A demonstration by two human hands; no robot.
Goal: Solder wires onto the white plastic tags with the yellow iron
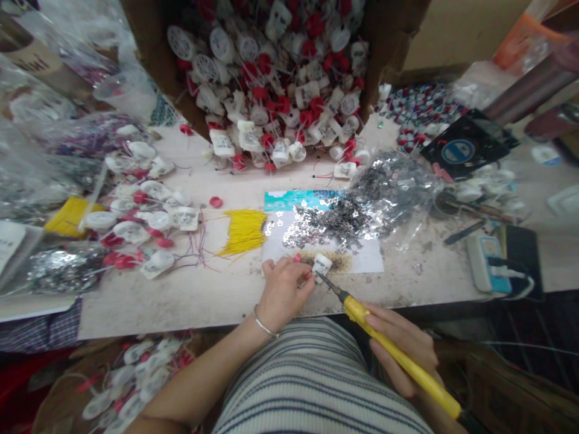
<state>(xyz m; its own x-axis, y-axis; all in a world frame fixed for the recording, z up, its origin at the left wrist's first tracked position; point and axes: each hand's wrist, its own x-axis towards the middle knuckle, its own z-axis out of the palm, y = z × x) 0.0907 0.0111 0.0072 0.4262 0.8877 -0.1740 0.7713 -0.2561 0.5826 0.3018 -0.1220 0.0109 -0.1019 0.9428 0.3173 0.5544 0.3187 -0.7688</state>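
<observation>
My right hand (402, 346) is wrapped round the yellow handle of a soldering iron (380, 334). The dark tip reaches the edge of a small white plastic part (322, 264); whether it touches cannot be made out. My left hand (287, 286), a bracelet at its wrist, pinches this part by its near side, with a bit of red showing at the fingers. Under the part lies a white sheet (373, 259) with a brown scorched patch. Small shiny metal pieces (344, 220) are heaped just beyond, and a bundle of yellow wires (244, 232) lies to the left.
A cardboard box (389, 54) full of white and red parts stands at the back. More wired white parts (154, 223) lie on the left. A plastic bag of metal pieces (398, 187), a black fan (465, 144) and a power strip (488, 265) are on the right.
</observation>
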